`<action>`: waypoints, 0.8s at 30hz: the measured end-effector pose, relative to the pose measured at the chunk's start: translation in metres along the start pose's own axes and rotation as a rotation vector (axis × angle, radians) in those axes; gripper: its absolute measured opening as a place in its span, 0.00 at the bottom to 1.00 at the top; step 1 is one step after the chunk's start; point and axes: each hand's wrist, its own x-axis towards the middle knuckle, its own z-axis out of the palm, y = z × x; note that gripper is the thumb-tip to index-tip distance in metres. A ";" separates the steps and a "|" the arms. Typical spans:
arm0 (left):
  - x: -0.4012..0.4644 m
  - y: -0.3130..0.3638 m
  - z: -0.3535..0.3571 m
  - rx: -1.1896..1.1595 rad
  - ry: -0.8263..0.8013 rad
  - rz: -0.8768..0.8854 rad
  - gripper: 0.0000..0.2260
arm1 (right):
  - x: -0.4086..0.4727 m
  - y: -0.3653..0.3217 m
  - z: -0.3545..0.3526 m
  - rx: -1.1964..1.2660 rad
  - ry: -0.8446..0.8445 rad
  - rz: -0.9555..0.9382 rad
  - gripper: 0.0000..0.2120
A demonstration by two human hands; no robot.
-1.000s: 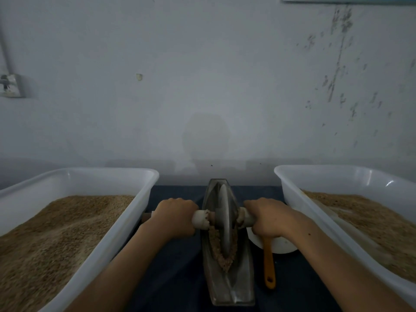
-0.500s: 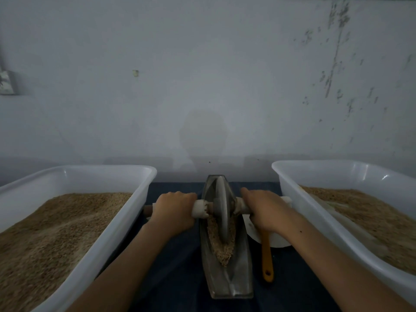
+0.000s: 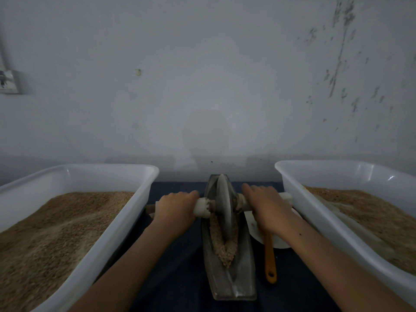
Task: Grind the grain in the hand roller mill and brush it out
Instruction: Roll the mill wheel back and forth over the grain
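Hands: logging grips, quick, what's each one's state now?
Left hand: over the left handle; grip cannot be told.
Right hand: open, pressing the right handle.

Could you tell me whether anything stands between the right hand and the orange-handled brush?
Nothing visible does. The right hand rests on the mill's axle, and the brush lies directly below its wrist, beside the trough, its head hidden from view.
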 end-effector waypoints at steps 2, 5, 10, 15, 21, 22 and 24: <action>0.000 0.001 0.004 0.011 0.083 0.008 0.10 | 0.001 0.000 0.005 -0.010 0.049 -0.001 0.24; 0.000 -0.002 0.003 -0.005 0.097 0.035 0.10 | -0.001 0.001 0.006 0.006 0.059 -0.007 0.23; 0.001 -0.004 -0.008 0.006 -0.069 0.046 0.11 | -0.005 0.000 -0.007 0.063 -0.074 0.017 0.11; 0.003 -0.005 -0.016 0.009 -0.259 0.078 0.12 | -0.003 0.000 -0.020 0.050 -0.251 0.021 0.11; 0.002 -0.005 -0.010 -0.002 -0.150 0.049 0.10 | -0.004 -0.001 -0.014 0.093 -0.157 0.028 0.06; 0.001 -0.005 -0.007 -0.007 -0.100 0.041 0.10 | -0.004 -0.001 -0.012 0.091 -0.116 0.036 0.08; 0.000 -0.005 -0.001 -0.025 -0.004 0.033 0.10 | -0.003 -0.002 -0.006 0.063 -0.024 0.033 0.11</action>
